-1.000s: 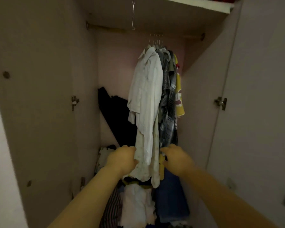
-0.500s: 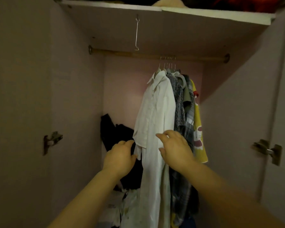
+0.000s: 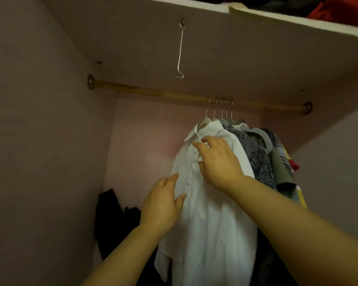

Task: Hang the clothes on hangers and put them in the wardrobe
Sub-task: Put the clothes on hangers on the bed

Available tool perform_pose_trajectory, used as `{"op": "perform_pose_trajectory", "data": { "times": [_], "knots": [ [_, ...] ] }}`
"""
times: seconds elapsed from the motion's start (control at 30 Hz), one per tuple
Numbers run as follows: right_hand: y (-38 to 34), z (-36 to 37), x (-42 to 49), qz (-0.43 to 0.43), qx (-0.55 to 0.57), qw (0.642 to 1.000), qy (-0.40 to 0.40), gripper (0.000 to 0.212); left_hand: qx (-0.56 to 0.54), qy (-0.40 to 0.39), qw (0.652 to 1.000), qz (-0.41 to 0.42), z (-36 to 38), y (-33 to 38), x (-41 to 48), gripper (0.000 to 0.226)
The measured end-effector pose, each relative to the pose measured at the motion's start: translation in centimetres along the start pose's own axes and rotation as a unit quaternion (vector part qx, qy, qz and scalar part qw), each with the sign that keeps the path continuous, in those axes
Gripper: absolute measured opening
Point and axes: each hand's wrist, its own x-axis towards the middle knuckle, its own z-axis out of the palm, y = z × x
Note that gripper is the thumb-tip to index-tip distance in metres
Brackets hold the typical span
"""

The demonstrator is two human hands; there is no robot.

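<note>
**Item: white shirt** [image 3: 211, 234]. Long, collared, buttoned down the front, plain pale cloth that is lightly creased. It hangs on a pale hanger [image 3: 205, 121] inside the wardrobe [image 3: 39, 141], foremost in a bunch of five wire hooks crowded together on the wooden rail [image 3: 153, 93], right of the rail's middle. The collar lies open at the top, and one sleeve droops at the lower left.

**Hands.** The left hand [image 3: 163, 203] lies flat against the shirt's left edge at about chest height, fingers straight and thumb apart, gripping nothing. The right hand [image 3: 219, 162] rests on the front just below the collar with fingers spread and slightly bent, and no pinch of the cloth can be seen.

**Neighbours on the rail.** Directly behind the shirt is a grey speckled shirt [image 3: 254, 153], then a grey hanger [image 3: 262, 135], an olive garment [image 3: 281, 168] and a strip of yellow cloth [image 3: 301, 199].

**Obscured or unclear.**
- The shirt's hem is cut off by the lower edge of the frame.
- The right forearm covers part of the shirt's right side.
- The garments behind overlap (their shapes cannot be told apart).
- A dark garment [image 3: 110, 215] slumps in the back left corner, its form lost in shadow.
- Red fabric [image 3: 343, 11] on the upper shelf [image 3: 215, 27] is cropped.
- A wire hook [image 3: 180, 52] dangles under the shelf.
</note>
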Motion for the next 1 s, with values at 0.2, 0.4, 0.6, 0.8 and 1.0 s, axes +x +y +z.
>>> {"op": "perform_pose_trajectory", "data": {
  "times": [0.2,0.4,0.6,0.8,1.0],
  "knots": [
    [4.2,3.1,4.2,0.003,-0.009,1.0,0.026,0.053,-0.02,0.013,0.999,0.038,3.6,-2.2,5.7,0.059],
    [9.2,5.8,6.2,0.015,-0.038,0.995,0.091,0.05,0.002,0.049,0.997,0.053,5.9,-3.1,9.2,0.058],
    [12.1,8.4,10.1,0.068,-0.036,0.987,0.143,0.054,0.024,0.095,0.994,0.055,5.9,-2.3,14.3,0.059],
    [14.1,9.6,12.6,0.049,-0.049,0.985,0.155,0.038,0.045,0.151,0.984,0.079,5.3,0.2,18.5,0.063],
    [13.8,9.0,13.4,0.003,-0.01,0.971,0.24,0.03,0.079,0.186,0.976,0.086,4.1,1.5,20.3,0.066]
  ]
}}
